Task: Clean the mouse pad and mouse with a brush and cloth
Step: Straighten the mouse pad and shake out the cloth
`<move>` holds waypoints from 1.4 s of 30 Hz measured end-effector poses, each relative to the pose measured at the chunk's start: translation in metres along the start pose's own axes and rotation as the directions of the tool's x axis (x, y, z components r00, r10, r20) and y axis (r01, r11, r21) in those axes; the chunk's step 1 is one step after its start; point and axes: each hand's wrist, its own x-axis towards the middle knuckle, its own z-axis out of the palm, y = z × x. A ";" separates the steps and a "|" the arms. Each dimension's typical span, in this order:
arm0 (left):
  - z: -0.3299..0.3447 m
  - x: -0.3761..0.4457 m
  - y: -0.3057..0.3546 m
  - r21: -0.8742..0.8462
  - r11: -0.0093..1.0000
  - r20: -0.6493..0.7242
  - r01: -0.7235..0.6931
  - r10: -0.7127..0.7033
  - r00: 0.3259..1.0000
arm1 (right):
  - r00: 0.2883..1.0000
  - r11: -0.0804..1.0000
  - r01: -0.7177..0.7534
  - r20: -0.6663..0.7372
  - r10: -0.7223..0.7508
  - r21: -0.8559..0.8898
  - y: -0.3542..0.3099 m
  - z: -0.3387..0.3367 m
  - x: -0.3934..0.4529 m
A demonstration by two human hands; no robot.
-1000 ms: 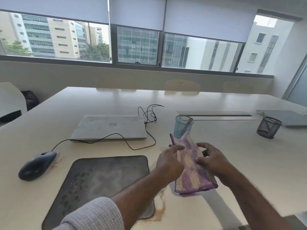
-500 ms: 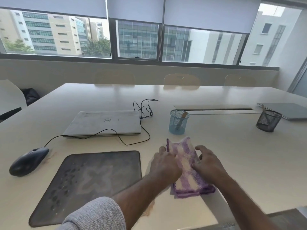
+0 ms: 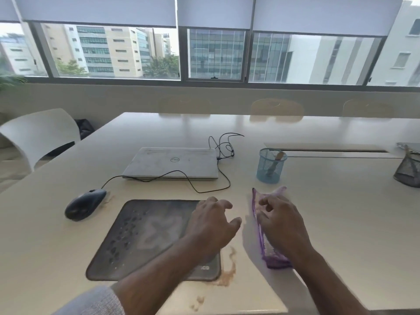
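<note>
The right hand (image 3: 280, 223) covers most of the purple cloth (image 3: 258, 214); the dark mesh cup (image 3: 408, 171) is cut off at the right edge.

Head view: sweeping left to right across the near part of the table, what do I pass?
Mouse → mouse pad → left hand → purple cloth under the right hand

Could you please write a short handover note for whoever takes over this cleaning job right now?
Left hand: open, holding nothing, over the right edge of the mouse pad.
Right hand: on the purple cloth, which lies on the table right of the pad.
Mouse: left of the pad.
Brush: apparently in the blue mesh cup.
Done: nothing visible; the pad looks dusty.
Left: brush and wipe pad and mouse.
</note>
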 end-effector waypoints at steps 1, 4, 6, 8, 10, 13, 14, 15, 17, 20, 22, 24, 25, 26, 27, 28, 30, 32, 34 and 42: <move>-0.009 -0.005 -0.010 -0.012 1.000 -0.019 0.008 -0.009 1.000 | 1.000 1.000 0.014 -0.004 -0.014 0.017 -0.006 0.003 -0.002; -0.038 -0.020 -0.038 -0.039 0.999 -0.094 0.034 -0.038 0.995 | 0.999 0.996 0.017 0.029 -0.019 0.086 -0.022 0.012 -0.009; -0.054 -0.028 -0.056 -0.050 0.997 -0.152 0.067 -0.074 0.986 | 0.999 0.994 0.020 0.047 -0.026 0.106 -0.033 0.018 -0.013; -0.066 -0.034 -0.074 -0.084 0.991 -0.187 0.107 -0.121 0.975 | 0.998 0.994 0.024 0.050 -0.030 0.111 -0.043 0.024 -0.017; -0.076 -0.040 -0.091 -0.147 0.979 -0.206 0.143 -0.172 0.963 | 0.998 0.994 0.019 0.064 -0.026 0.108 -0.053 0.029 -0.020; -0.086 -0.050 -0.114 -0.214 0.961 -0.234 0.176 -0.226 0.946 | 0.994 0.995 0.000 0.110 -0.011 0.105 -0.067 0.037 -0.023; -0.089 -0.053 -0.123 -0.223 0.957 -0.243 0.185 -0.239 0.940 | 0.991 0.996 -0.007 0.130 -0.005 0.092 -0.071 0.039 -0.024; -0.092 -0.055 -0.131 -0.223 0.955 -0.253 0.197 -0.252 0.934 | 0.989 0.998 -0.013 0.148 0.003 0.069 -0.074 0.041 -0.025; -0.098 -0.057 -0.148 -0.191 0.953 -0.280 0.234 -0.282 0.918 | 0.984 0.999 -0.024 0.178 0.028 -0.024 -0.080 0.043 -0.028; -0.104 -0.059 -0.172 -0.072 0.953 -0.313 0.293 -0.300 0.901 | 0.974 0.985 -0.066 0.205 0.098 -0.160 -0.084 0.047 -0.030; -0.103 -0.059 -0.183 0.012 0.944 -0.316 0.330 -0.310 0.897 | 0.964 0.972 -0.102 0.222 0.149 -0.212 -0.089 0.050 -0.030; -0.102 -0.058 -0.191 0.074 0.928 -0.301 0.366 -0.329 0.895 | 0.955 0.962 -0.117 0.236 0.177 -0.248 -0.094 0.054 -0.029; -0.101 -0.057 -0.195 0.105 0.920 -0.288 0.377 -0.335 0.897 | 0.954 0.958 -0.121 0.237 0.184 -0.258 -0.096 0.054 -0.029; -0.100 -0.056 -0.197 0.136 0.915 -0.270 0.381 -0.335 0.903 | 0.952 0.955 -0.128 0.237 0.194 -0.269 -0.099 0.055 -0.029; -0.100 -0.055 -0.200 0.160 0.911 -0.248 0.379 -0.334 0.909 | 0.951 0.951 -0.134 0.235 0.203 -0.277 -0.101 0.056 -0.028; -0.099 -0.053 -0.201 0.171 0.911 -0.227 0.374 -0.333 0.915 | 0.949 0.947 -0.143 0.234 0.214 -0.287 -0.103 0.058 -0.028; -0.099 -0.049 -0.204 0.157 0.916 -0.192 0.369 -0.338 0.921 | 0.942 0.938 -0.162 0.235 0.239 -0.305 -0.106 0.060 -0.027; -0.101 -0.046 -0.205 0.139 0.917 -0.163 0.373 -0.350 0.922 | 0.936 0.933 -0.178 0.237 0.258 -0.311 -0.109 0.061 -0.026; -0.102 -0.043 -0.206 0.120 0.920 -0.147 0.374 -0.356 0.923 | 0.931 0.934 -0.203 0.236 0.277 -0.295 -0.109 0.063 -0.025; -0.113 -0.039 -0.211 -0.070 0.909 -0.099 0.410 -0.415 0.904 | 0.917 0.935 -0.334 0.190 0.352 -0.122 -0.105 0.067 -0.022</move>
